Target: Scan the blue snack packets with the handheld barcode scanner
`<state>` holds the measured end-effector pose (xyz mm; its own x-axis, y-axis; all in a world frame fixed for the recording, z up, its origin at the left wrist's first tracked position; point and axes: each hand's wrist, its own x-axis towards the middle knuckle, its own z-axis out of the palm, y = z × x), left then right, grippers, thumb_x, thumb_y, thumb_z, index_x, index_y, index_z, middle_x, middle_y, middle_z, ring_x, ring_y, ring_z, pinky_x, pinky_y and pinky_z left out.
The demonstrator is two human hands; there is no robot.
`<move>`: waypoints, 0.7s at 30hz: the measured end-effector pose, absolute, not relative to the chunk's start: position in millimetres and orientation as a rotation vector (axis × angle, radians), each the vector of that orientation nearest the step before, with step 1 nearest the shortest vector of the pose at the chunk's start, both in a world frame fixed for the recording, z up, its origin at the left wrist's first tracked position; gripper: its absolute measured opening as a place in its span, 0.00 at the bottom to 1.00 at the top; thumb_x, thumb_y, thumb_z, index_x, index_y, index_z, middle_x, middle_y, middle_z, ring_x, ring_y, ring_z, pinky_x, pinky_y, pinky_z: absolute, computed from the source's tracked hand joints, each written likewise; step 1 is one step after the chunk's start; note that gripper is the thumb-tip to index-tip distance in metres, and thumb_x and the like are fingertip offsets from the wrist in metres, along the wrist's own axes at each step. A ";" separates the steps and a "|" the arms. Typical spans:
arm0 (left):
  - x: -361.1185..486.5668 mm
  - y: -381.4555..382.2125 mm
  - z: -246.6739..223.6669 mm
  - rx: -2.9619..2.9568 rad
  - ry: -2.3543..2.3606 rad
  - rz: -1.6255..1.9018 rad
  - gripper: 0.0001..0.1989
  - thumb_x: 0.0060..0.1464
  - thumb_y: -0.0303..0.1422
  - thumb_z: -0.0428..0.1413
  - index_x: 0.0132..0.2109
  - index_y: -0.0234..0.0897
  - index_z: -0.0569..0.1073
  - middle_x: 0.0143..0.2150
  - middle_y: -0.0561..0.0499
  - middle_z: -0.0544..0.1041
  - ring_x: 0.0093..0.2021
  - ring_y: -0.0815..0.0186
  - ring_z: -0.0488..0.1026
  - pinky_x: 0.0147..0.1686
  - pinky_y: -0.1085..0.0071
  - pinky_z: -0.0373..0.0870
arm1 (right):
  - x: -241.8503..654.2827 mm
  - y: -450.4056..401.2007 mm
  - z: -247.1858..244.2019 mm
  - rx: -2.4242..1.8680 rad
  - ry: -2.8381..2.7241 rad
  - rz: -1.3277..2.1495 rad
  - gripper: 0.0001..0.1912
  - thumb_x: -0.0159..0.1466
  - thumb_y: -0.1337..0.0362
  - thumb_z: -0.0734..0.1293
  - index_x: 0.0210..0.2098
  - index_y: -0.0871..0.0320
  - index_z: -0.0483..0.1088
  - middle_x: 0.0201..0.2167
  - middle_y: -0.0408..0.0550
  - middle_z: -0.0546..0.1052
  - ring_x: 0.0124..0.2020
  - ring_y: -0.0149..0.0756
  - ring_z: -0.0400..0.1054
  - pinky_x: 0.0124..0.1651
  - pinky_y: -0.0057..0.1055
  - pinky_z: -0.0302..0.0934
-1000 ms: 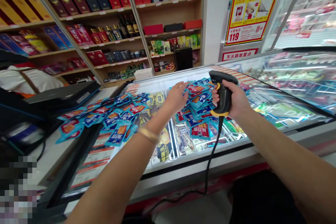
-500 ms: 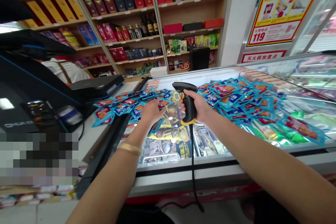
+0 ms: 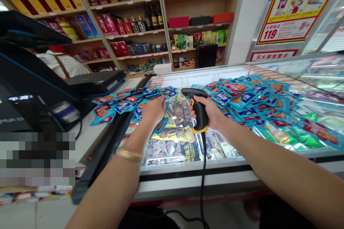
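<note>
My right hand is wrapped round the handle of a black and yellow barcode scanner, held upright above the glass top of a freezer. The scanner's cable hangs down toward me. At the left-hand spread of blue-edged snack packets, my left hand is closed with its back to me. Its fingertips are hidden, so what they hold, if anything, does not show. One packet lies just beneath that wrist. A bigger heap of the same packets lies right of the scanner.
On the left stand a dark checkout machine, a phone and a flat black device. A person in white is beyond them. Shelves of boxes and bottles line the back. Frozen goods show through the glass.
My left hand has gone from spread fingers to a closed shape over the packets. The scanner and my right hand appear slightly farther right, while the whole view has shifted a little.
</note>
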<state>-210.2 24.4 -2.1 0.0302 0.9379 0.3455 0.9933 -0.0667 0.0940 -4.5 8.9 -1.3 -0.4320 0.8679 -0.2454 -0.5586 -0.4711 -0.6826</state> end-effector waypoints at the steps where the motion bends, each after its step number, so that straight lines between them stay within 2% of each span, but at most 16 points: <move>1: -210.2 24.4 -1.7 -2.099 -2.024 -0.560 0.18 0.63 0.35 0.42 0.51 0.37 0.74 0.42 0.40 0.80 0.42 0.52 0.77 0.39 0.65 0.68 | -4.7 8.5 -1.2 -0.734 -0.657 1.996 0.12 0.64 0.61 0.63 0.27 0.61 0.67 0.19 0.44 0.67 0.17 0.27 0.59 0.19 0.22 0.58; 5: -209.5 25.8 -1.9 -2.044 -2.007 -0.918 0.18 0.63 0.37 0.42 0.47 0.34 0.73 0.38 0.41 0.80 0.39 0.55 0.78 0.38 0.68 0.67 | -4.8 6.3 0.7 -0.745 -0.671 1.995 0.12 0.65 0.61 0.62 0.27 0.61 0.67 0.18 0.44 0.67 0.17 0.27 0.59 0.19 0.22 0.58; 11: -203.2 24.8 -3.3 -2.258 -2.133 -1.167 0.17 0.62 0.39 0.41 0.37 0.35 0.70 0.28 0.48 0.77 0.25 0.62 0.76 0.25 0.73 0.64 | -5.3 2.9 5.7 -0.736 -0.681 1.987 0.14 0.67 0.63 0.60 0.27 0.61 0.67 0.18 0.44 0.66 0.17 0.27 0.59 0.18 0.21 0.57; 16: -200.7 23.2 -3.4 -2.300 -2.090 -1.177 0.15 0.61 0.37 0.42 0.32 0.37 0.68 0.25 0.50 0.75 0.25 0.62 0.76 0.25 0.73 0.64 | -5.8 3.5 4.1 -0.722 -0.713 1.997 0.14 0.67 0.62 0.59 0.27 0.61 0.67 0.18 0.44 0.67 0.17 0.27 0.60 0.18 0.21 0.58; 21: -199.9 22.8 -3.7 -2.315 -2.010 -1.102 0.16 0.61 0.37 0.42 0.32 0.37 0.69 0.24 0.49 0.74 0.28 0.61 0.77 0.27 0.72 0.64 | -5.6 4.7 0.7 -0.701 -0.740 1.999 0.14 0.67 0.62 0.60 0.27 0.61 0.67 0.19 0.44 0.67 0.18 0.27 0.60 0.19 0.21 0.59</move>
